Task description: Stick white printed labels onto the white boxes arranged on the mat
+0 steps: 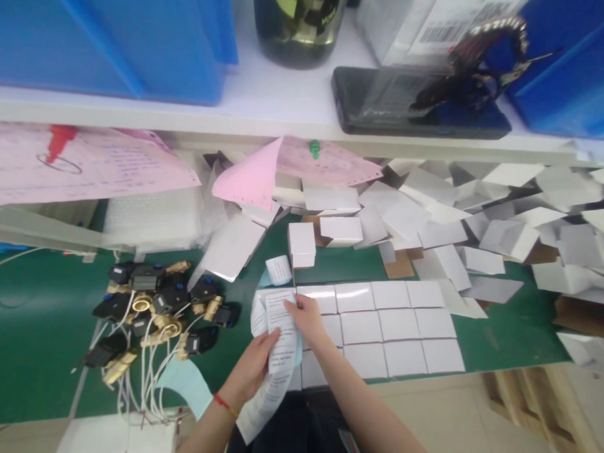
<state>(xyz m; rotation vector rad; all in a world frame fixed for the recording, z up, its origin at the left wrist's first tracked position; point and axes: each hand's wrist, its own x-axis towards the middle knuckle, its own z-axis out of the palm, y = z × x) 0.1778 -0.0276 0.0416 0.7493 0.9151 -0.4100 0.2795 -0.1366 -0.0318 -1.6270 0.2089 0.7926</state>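
Note:
A long strip of white printed labels (281,321) on pale blue backing hangs between my hands and curls down toward my lap. My left hand (255,365) is closed on its left edge, thumb on top. On the right edge, higher up, the fingers of my right hand (306,320) are pinched at the strip. Just beyond the strip stands a small label roll or folded label end (278,270). Flat white boxes (365,325) lie in tight rows beside my right hand, and the strip covers part of the leftmost ones.
Black-and-brass valves (160,303) with white cables are heaped at the left on the green table (507,331). Many folded white cartons (446,207) pile up at the back and right. Above hangs a shelf (277,111) with blue bins, a bottle and a phone; pink papers (324,162) dangle from its edge.

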